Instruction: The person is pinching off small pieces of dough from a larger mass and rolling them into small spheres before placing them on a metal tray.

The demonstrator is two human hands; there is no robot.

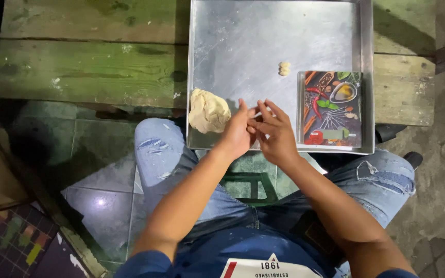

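Observation:
My left hand (pixel 236 133) and my right hand (pixel 274 135) meet over the near edge of a square metal tray (pixel 243 41), fingers pinched together around something too small to make out, probably a bit of dough. A pale lump of dough (pixel 208 110) lies on the tray just left of my left hand. Two small shaped dough pieces (pixel 284 68) sit together further in on the tray. A small rectangular board (pixel 330 108) printed with spices and vegetables rests in the tray's near right corner, beside my right hand.
The tray rests on a worn green wooden bench (pixel 88 67) and juts over its near edge above my knees in torn jeans (pixel 155 154). Green floor tiles (pixel 99 154) lie below, and a patterned mat (pixel 11 237) at lower left.

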